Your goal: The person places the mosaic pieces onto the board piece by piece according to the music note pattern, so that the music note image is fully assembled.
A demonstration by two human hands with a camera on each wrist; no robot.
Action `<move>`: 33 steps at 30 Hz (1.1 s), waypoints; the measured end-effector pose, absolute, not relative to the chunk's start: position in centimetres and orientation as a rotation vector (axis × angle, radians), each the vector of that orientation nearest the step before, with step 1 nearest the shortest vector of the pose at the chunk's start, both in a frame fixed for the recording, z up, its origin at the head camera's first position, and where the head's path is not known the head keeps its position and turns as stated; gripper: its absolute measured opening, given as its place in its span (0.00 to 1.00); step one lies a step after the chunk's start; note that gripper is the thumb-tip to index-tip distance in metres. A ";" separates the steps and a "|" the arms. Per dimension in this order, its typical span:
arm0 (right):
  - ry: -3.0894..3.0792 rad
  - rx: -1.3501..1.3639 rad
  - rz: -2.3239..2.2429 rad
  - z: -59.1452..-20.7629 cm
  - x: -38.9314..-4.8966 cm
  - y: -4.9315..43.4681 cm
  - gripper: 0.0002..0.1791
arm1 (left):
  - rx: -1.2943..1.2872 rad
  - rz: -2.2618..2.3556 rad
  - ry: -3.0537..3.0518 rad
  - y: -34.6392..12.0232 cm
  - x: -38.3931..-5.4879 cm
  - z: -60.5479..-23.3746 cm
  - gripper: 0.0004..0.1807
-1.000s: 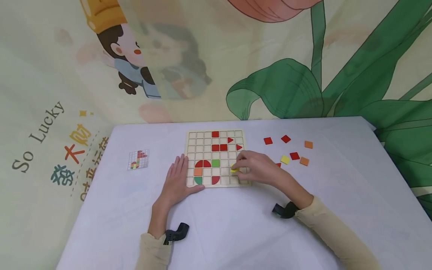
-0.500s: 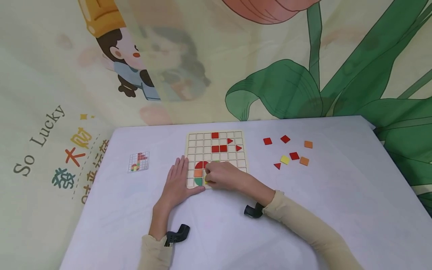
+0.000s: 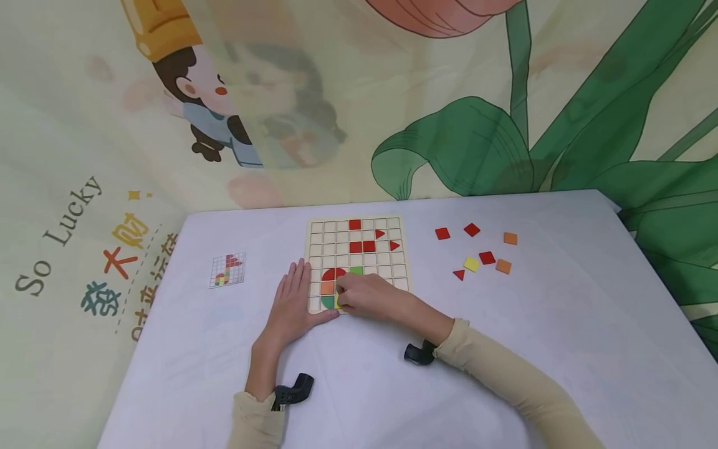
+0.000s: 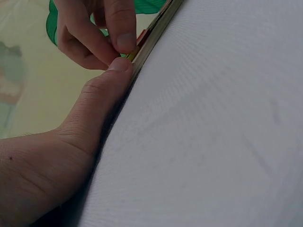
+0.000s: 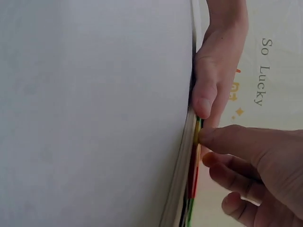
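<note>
A pale gridded board (image 3: 324, 239) lies on the white-covered table. My left hand (image 3: 288, 308) lies with fingers straight along the board's left side, its thumb at the front edge. In the front row, my right hand (image 3: 367, 295) bends over the board and holds a yellow tile (image 5: 197, 133) between thumb and fingers, low against the surface. Beside that tile sits a green quarter-round piece (image 3: 328, 302); an orange square (image 3: 327, 287) and red curved pieces (image 3: 330, 274) lie behind it. The right hand hides several cells.
Right of the board lie loose tiles: red squares (image 3: 442, 233), a yellow square (image 3: 471, 264), orange squares (image 3: 503, 266) and a red triangle (image 3: 459, 274). A printed pattern card (image 3: 227, 270) lies at the left. A patterned cloth backdrop (image 3: 314, 181) rises behind the table.
My right hand has carried the yellow tile leftward from the board's right side to the front row, then shifted only slightly. The left hand has stayed in place.
</note>
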State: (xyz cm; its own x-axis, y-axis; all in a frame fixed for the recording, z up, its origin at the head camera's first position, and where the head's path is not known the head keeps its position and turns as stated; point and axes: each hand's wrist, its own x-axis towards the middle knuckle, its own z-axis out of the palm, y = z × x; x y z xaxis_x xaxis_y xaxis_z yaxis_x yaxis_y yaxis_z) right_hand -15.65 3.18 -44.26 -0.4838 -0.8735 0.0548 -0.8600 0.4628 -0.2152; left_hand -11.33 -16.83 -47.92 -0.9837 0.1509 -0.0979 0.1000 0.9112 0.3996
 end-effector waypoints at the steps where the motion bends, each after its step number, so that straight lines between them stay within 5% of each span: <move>1: 2.631 -1.548 -0.329 -44.2 -15.6 3.2 0.06 | 0.193 0.603 2.947 -16.8 -11.3 -47.9 0.64; 9: 2.636 -1.421 -0.373 -41.9 -16.4 4.7 0.11 | 0.192 0.614 2.951 -16.8 -11.3 -47.9 0.64; 17: 2.853 -0.922 -0.577 -38.9 -22.0 12.7 0.21 | 0.183 0.627 2.943 -16.8 -11.3 -47.9 0.65; 23: 2.821 -0.468 -0.553 -39.5 -25.3 19.7 0.27 | 0.185 0.629 2.942 -16.8 -11.3 -48.1 0.65; 33: 2.748 -0.355 -0.578 -41.0 -26.7 24.4 0.28 | 0.188 0.626 2.945 -16.8 -11.4 -48.1 0.65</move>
